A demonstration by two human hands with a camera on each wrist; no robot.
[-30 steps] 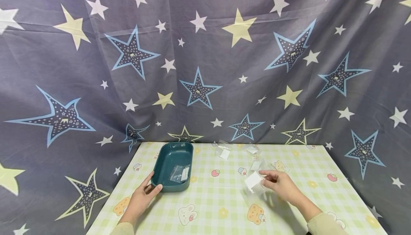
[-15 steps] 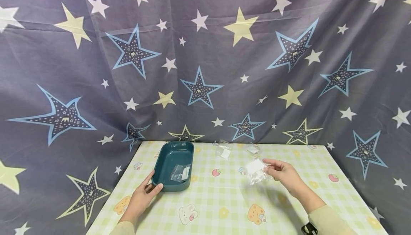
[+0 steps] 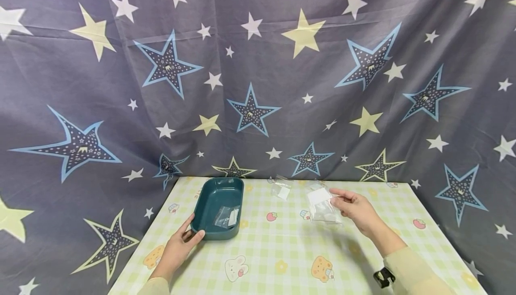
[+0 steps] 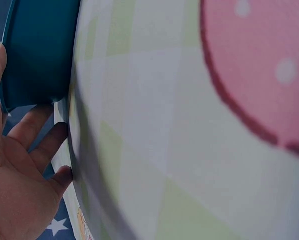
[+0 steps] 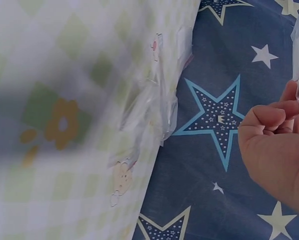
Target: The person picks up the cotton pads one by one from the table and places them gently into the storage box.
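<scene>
Aloft: white-labelled clear plastic bag (image 3: 322, 206), pinched by right hand (image 3: 358, 211); farther left of that hand, similar bag (image 3: 282, 192) on checked tablecloth (image 3: 278, 241), then teal rectangular tray (image 3: 216, 197) containing plastic packet (image 3: 227, 216), near corner gripped by left hand (image 3: 177, 246).

The bag (image 3: 324, 208) pinched in my right grip (image 3: 356, 212) is thin, clear plastic, creased and shiny, with a white patch (image 3: 319, 195) as matt as paper. At my left grip (image 3: 177, 248), the dish (image 3: 213, 198) is hard, smooth and glossy. Beneath both, the tabletop (image 3: 274, 239) looks smooth; beyond them, the curtain (image 3: 274, 71) is matt, creased cloth.
</scene>
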